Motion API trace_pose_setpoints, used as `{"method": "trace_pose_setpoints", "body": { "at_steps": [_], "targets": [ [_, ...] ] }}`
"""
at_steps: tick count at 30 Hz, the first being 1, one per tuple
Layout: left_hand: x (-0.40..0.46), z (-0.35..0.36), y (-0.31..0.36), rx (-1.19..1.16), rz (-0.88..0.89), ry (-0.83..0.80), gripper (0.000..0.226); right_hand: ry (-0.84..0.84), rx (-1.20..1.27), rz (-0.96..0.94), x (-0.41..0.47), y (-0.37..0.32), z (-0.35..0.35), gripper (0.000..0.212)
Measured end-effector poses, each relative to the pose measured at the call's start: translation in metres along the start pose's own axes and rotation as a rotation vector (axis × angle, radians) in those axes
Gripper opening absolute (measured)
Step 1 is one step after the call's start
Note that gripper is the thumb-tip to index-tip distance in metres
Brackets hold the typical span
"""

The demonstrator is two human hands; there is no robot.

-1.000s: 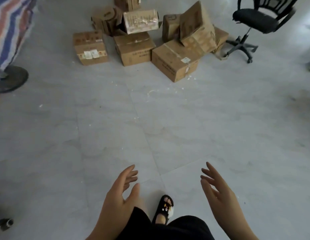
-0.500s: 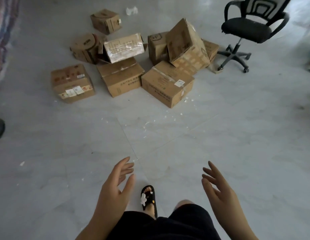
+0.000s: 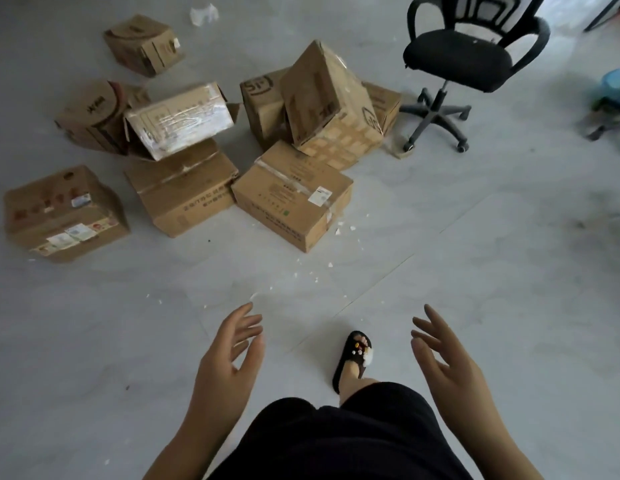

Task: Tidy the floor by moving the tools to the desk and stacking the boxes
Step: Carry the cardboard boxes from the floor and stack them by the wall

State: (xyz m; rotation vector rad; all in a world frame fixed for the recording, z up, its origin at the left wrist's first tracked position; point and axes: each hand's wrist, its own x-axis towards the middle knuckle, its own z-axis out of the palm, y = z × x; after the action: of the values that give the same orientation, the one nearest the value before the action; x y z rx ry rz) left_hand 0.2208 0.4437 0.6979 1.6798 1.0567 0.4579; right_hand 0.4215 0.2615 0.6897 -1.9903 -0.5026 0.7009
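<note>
Several brown cardboard boxes lie scattered on the pale tiled floor ahead of me. The nearest box (image 3: 291,197) sits flat with a white label. A tall box (image 3: 331,105) leans tilted on top of it. Left of them lie a flat box (image 3: 182,188), a taped box (image 3: 178,119) tipped over it, and a stickered box (image 3: 62,213) at the far left. A small box (image 3: 142,45) stands apart at the back. My left hand (image 3: 229,355) and my right hand (image 3: 443,358) hang in front of me, fingers spread and empty, well short of the boxes. No tools are in view.
A black swivel chair (image 3: 457,57) stands at the back right, close to the box pile. A blue object (image 3: 613,95) lies at the right edge. White crumbs (image 3: 319,268) litter the floor before the boxes. My sandalled foot (image 3: 353,358) is stepping forward.
I have walked closer: the boxes and chair now sit larger and lower in view. Both hands stay spread and empty. My foot has swung forward.
</note>
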Motion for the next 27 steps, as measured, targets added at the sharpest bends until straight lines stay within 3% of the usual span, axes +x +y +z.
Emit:
{"method": "trace_pose_setpoints", "body": {
  "at_steps": [3,9,22,27],
  "targets": [
    [0.056,0.036,0.039,-0.028,0.023,0.019,0.031,0.019,-0.001,-0.032,0.066,-0.024,-0.037,0.049],
    [0.142,0.081,0.074,-0.024,0.008,0.057,0.044,-0.044,-0.022,-0.039,0.18,-0.041,-0.073,0.05],
    [0.41,0.119,0.116,-0.15,-0.168,0.244,0.029,-0.142,-0.127,-0.083,0.484,-0.108,-0.066,0.05],
    [0.487,0.131,0.123,-0.124,-0.262,0.29,0.031,-0.283,-0.215,-0.094,0.594,-0.142,-0.057,0.049]
  ]
}}
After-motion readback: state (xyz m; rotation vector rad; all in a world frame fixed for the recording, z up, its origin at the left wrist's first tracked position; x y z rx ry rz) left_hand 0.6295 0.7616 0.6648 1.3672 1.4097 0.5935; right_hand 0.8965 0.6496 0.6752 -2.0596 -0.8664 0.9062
